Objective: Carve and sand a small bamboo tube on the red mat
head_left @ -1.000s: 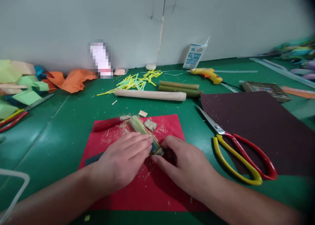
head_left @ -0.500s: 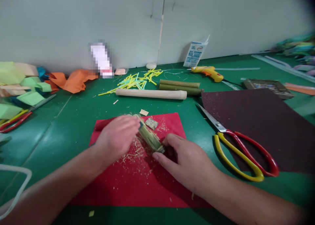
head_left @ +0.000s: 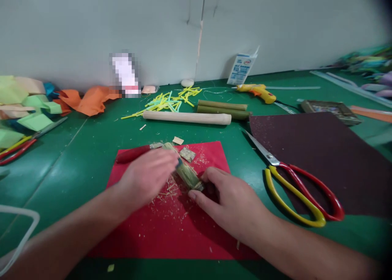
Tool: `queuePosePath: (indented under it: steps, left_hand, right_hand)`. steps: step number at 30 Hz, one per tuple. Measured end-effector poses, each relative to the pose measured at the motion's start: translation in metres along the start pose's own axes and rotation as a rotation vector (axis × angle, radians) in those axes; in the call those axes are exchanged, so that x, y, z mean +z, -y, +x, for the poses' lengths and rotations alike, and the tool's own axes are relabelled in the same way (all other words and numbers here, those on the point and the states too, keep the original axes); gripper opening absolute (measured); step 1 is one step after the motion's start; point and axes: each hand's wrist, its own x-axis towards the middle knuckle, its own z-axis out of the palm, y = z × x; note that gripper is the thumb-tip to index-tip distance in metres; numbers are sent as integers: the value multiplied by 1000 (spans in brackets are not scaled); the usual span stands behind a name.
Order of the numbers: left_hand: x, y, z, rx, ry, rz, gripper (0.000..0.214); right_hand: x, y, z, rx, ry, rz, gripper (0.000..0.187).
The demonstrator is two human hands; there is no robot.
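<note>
This place seems to be a craft workshop, or a craft corner of some room. A green counter (head_left: 82, 149) stands against a pale wall (head_left: 153, 27), and on it there are large scissors (head_left: 277, 163), a yellow glue gun (head_left: 260, 93), bamboo pieces (head_left: 189, 176), and folded coloured papers (head_left: 36, 123). Fine shavings (head_left: 168, 193) are scattered over a red sheet (head_left: 171, 235).

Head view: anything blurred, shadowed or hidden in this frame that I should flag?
In the head view, the left hand is smeared, the right hand crisper; same view, a shadow darkens the red sheet near the right hand; same head view, the top-right corner fades to black, and a pixelated patch hides something beside the orange paper.
</note>
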Motion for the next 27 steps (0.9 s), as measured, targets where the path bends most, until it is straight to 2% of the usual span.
queuePosePath:
  steps: [2,7,12,17,22,23,25,27]
  left_hand:
    - [0,-1,1,-56,-40,22,24]
    - [0,-5,0,24,44,-49,26]
    - [0,2,0,-89,-57,-2,22]
    - [0,-4,0,64,60,-58,26]
    - [1,3,0,-84,-60,27,22]
    - [1,1,-1,-40,-38,21,24]
    - [1,-4,-3,60,86,-38,29]
    - [1,-4,-4,93,114,-71,29]
  right_hand:
    - [0,0,0,3,-1,-5,23]
    - [-1,-1,-1,-17,7,3,21]
    - [-2,0,-1,6,-3,1,23]
    - [1,-2,0,-21,2,21,20]
    - [-1,-1,-1,0,-2,0,22]
    - [-1,-1,-1,-4,0,2,21]
    - [-2,0,-1,-20,-3,6,21]
    - [-2,0,0,-18,-2,1,20]
